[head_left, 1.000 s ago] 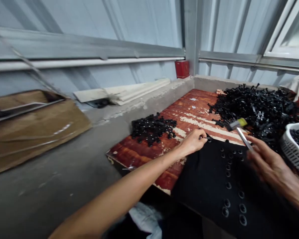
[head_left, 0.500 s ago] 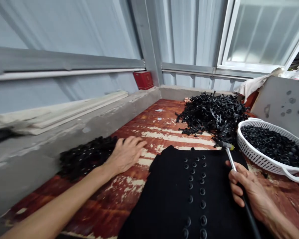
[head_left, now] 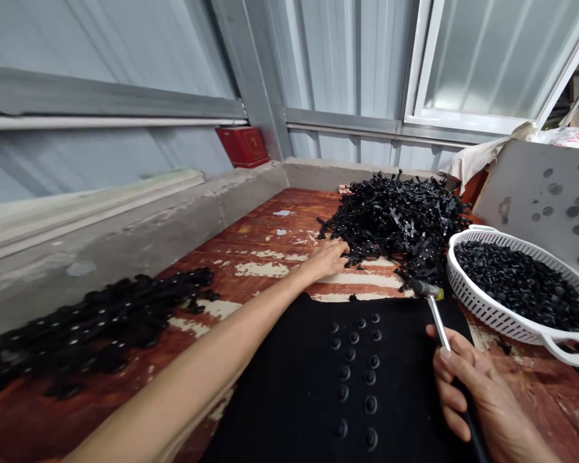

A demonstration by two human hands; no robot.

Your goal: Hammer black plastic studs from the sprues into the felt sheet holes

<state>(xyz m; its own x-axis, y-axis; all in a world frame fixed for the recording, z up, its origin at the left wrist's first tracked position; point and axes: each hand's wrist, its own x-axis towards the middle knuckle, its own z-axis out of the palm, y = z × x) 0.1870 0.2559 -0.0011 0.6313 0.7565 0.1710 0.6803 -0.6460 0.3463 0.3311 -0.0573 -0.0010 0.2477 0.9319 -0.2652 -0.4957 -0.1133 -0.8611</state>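
Note:
My right hand (head_left: pixel 468 379) is wrapped round the dark handle of a small hammer (head_left: pixel 435 315). Its head, dark with a yellow end, is raised over the far right corner of a black mat (head_left: pixel 294 386). Two uneven rows of small round black pieces (head_left: pixel 370 404) stand on this mat. Beyond it, my left hand (head_left: pixel 332 257) reaches to the left edge of a heap of thin black plastic parts (head_left: pixel 395 218). Its fingers are curled together there; anything between them is hidden.
A white slotted basket (head_left: pixel 502 315) full of black round pieces stands at the right. More black parts (head_left: pixel 110 321) lie spread at the left of the worn red tabletop (head_left: pixel 251 225). A red box (head_left: pixel 244 146) sits on the ledge by the corner post.
My left hand has moved from the black parts at the left across to the heap at the back, and its fingers have curled. My right hand keeps hold of the hammer.

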